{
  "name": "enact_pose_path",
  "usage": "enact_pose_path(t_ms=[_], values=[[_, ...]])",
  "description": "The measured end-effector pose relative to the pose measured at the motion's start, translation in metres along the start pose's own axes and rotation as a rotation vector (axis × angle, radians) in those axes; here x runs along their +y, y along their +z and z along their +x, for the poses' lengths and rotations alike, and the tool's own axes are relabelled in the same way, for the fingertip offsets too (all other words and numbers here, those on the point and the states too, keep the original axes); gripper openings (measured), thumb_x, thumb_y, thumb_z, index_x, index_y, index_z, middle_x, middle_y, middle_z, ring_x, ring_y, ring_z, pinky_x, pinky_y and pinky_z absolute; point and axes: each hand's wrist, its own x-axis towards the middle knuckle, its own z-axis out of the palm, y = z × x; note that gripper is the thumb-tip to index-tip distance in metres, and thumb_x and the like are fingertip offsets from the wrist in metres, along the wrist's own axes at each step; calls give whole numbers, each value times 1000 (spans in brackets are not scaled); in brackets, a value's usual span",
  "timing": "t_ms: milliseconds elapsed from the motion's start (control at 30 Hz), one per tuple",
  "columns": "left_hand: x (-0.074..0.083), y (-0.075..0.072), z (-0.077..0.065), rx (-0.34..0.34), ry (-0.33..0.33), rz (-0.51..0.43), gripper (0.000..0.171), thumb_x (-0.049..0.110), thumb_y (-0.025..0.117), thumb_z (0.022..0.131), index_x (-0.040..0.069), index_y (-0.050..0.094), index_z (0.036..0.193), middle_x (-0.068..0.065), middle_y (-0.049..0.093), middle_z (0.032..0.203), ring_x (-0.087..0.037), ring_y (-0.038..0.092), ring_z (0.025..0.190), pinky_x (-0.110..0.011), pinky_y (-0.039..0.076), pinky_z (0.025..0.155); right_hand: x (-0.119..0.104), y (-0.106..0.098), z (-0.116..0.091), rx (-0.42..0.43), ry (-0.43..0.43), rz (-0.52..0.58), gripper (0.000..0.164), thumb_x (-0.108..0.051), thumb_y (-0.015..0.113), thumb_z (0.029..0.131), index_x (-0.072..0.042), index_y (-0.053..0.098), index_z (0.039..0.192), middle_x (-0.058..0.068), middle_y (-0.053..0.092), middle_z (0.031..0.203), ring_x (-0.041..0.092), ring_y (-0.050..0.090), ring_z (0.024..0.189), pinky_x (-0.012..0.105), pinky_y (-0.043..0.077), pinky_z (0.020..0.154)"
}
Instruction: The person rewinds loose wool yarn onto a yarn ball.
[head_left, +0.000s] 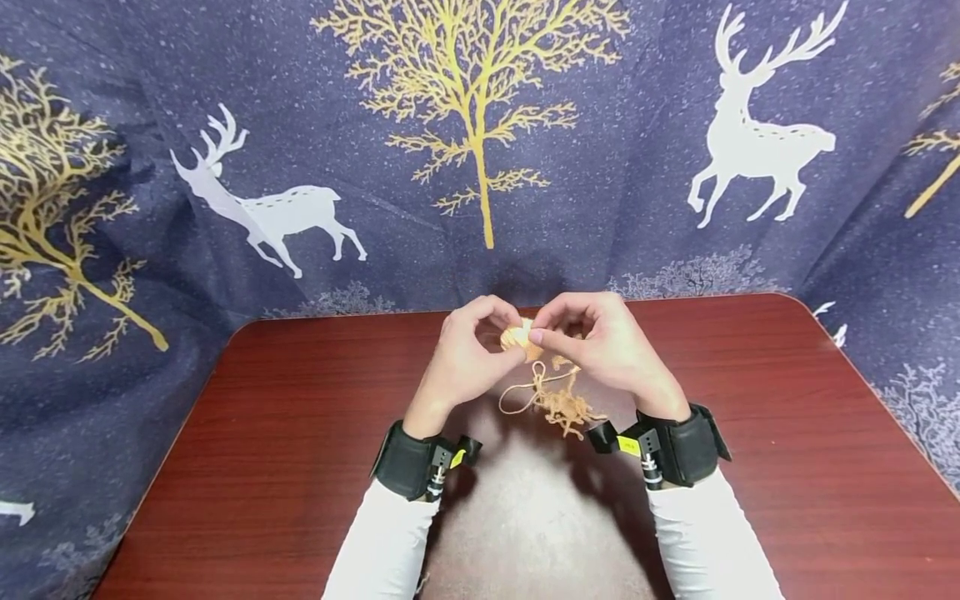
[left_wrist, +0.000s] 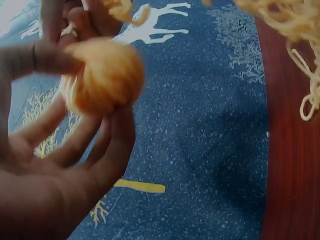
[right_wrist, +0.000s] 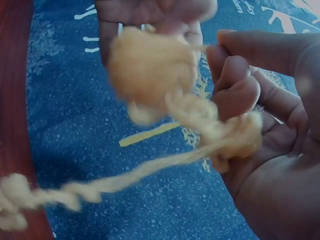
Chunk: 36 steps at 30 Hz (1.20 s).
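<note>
My left hand (head_left: 463, 360) holds a small orange-yellow ball of yarn (left_wrist: 111, 75) between thumb and fingertips. Beside it, my right hand (head_left: 617, 350) pinches a thin strand of yarn (right_wrist: 199, 48) that runs to the ball, thumb against index finger. More yarn (right_wrist: 240, 137) bunches at the right hand's lower fingers and palm. From there a kinked length (right_wrist: 150, 170) trails off to the left in the right wrist view. Below the hands in the head view is a loose yarn tangle (head_left: 564, 407) with a loop at its left.
A reddish-brown wooden table (head_left: 300, 417) carries a grey mat (head_left: 536, 517) in front of me. Behind its far edge hangs a dark blue cloth (head_left: 420, 217) printed with white deer and golden trees. Black camera bands (head_left: 405, 462) circle both wrists.
</note>
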Motion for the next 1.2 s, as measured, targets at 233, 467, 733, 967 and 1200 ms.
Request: enact_pose_path(t_ms=[233, 467, 733, 967, 1200], values=[[2, -7, -1, -333, -3, -250, 28, -11, 67, 75, -3, 64, 102, -12, 68, 95, -20, 68, 88, -40, 61, 81, 2, -5, -1, 1, -11, 25, 5, -10, 81, 87, -12, 77, 89, 4, 70, 75, 17, 58, 59, 24, 47, 48], [7, -10, -2, -447, 8, -630, 26, -13, 69, 78, -13, 58, 102, -9, 68, 102, -18, 67, 96, -38, 60, 86, 4, -3, -2, -5, -59, 169, 16, -15, 80, 88, 0, 73, 86, 8, 69, 75, 13, 56, 57, 23, 47, 48], [6, -6, -1, -294, 81, -862, 24, 7, 76, 80, 14, 68, 101, -3, 69, 108, -17, 64, 94, -26, 56, 80, 8, -3, -1, 5, -97, 276, 6, 4, 72, 88, -2, 72, 87, 7, 66, 72, 13, 55, 52, 25, 49, 43], [5, -4, 0, -99, 9, -1045, 34, -9, 54, 78, 9, 67, 103, -6, 69, 109, -17, 64, 93, -24, 56, 74, 5, -2, 1, 55, -48, 206, 14, 8, 71, 87, -5, 74, 89, 10, 68, 77, 12, 53, 54, 23, 45, 45], [9, -3, 4, 177, -74, -1114, 34, -10, 45, 79, 9, 64, 100, -7, 65, 97, -17, 65, 84, -26, 57, 72, 4, -1, 2, 65, -22, 133, 7, 1, 75, 87, -2, 75, 93, 4, 70, 79, 9, 46, 53, 22, 37, 43]])
